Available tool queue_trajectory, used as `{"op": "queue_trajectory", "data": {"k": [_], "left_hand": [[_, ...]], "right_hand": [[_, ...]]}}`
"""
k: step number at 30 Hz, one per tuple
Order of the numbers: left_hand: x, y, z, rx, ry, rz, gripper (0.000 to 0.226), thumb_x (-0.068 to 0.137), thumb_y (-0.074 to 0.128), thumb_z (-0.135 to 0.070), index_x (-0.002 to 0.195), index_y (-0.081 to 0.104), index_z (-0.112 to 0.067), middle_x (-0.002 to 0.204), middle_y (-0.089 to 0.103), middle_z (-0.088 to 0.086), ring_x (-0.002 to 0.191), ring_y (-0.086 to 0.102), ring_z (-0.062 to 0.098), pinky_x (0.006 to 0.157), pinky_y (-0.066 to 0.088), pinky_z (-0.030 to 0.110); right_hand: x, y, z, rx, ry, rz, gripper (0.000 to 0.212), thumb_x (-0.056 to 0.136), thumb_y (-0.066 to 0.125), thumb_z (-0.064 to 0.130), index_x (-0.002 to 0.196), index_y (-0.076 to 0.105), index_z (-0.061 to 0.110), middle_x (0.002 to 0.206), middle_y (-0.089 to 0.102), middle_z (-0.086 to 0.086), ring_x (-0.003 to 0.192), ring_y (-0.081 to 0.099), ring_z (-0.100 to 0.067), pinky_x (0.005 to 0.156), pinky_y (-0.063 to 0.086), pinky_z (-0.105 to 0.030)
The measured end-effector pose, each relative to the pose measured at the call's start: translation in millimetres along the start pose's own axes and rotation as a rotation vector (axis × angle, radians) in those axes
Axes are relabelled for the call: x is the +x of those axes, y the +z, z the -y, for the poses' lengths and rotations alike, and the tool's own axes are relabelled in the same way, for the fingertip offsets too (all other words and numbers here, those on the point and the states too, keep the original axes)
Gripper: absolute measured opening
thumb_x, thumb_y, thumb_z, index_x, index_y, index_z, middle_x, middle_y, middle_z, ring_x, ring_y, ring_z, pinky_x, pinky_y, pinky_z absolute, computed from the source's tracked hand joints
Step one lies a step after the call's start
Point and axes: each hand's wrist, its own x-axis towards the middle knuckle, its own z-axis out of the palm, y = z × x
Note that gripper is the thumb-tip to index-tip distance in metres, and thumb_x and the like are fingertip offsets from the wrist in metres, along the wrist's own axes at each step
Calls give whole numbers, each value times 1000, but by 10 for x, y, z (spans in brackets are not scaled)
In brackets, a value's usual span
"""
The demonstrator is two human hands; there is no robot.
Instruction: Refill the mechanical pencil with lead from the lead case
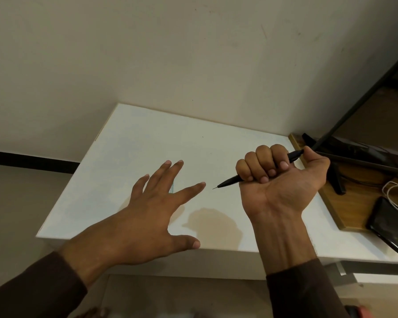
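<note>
Overhead, right hand (283,180) fisted palm-up around black mechanical pencil (232,180) — tip leftward, left hand (147,216) fingers splayed wide, empty.

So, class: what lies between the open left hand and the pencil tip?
Nothing: in the head view, only bare white table shows between the left hand and the tip of the pencil gripped in the right hand.

A single wide-angle camera worn on the person's head looks forward and steeply down onto a white table (147,138) set against a pale wall (170,53). Both forearms enter from the bottom edge, close to the lens. Straight lines bow toward the frame's borders. A wooden desk (359,203) clips the right side.
</note>
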Motion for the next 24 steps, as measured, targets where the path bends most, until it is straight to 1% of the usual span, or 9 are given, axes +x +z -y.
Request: {"op": "queue_trajectory", "data": {"k": [5, 9, 13, 18, 24], "left_hand": [[1, -26, -39, 19, 1, 14, 88, 78, 55, -84, 125, -19, -84, 151, -51, -25, 117, -62, -12, 113, -23, 32], [-18, -33, -68, 23, -2, 27, 89, 79, 55, -83, 126, -20, -80, 157, -49, -18, 118, -63, -7, 113, -26, 33], [-15, -11, -69, 39, 4, 26, 90, 79, 53, -85, 130, -21, -79, 158, -49, -17, 130, -58, 0, 115, -27, 36], [-15, 22, -73, 46, 29, 16, 92, 78, 54, -85, 131, -21, -79, 158, -49, -17, 125, -61, -6, 107, -31, 30], [-16, 27, -75, 43, 35, 24, 94, 79, 54, -84, 133, -23, -78, 158, -49, -17, 127, -60, -5, 109, -30, 31]], "right_hand": [[3, -5, -1, -2, -3, -2, 51, 92, 34, 50, 52, 31, 17, 48, 21, 3, 42, 17, -12, 44, 19, -26], [6, -6, -1, 0, -3, -3, 52, 92, 34, 51, 52, 31, 18, 47, 22, 4, 42, 17, -12, 44, 19, -26], [5, -9, 2, -6, -6, -4, 51, 92, 33, 50, 52, 31, 18, 47, 22, 3, 42, 17, -12, 44, 19, -26], [1, -8, 7, -13, -1, -3, 50, 91, 33, 50, 53, 29, 18, 48, 21, 3, 42, 17, -13, 44, 19, -27], [7, -15, 5, -19, -9, -7, 51, 91, 34, 51, 52, 30, 18, 48, 22, 4, 42, 17, -13, 44, 20, -27]]}}
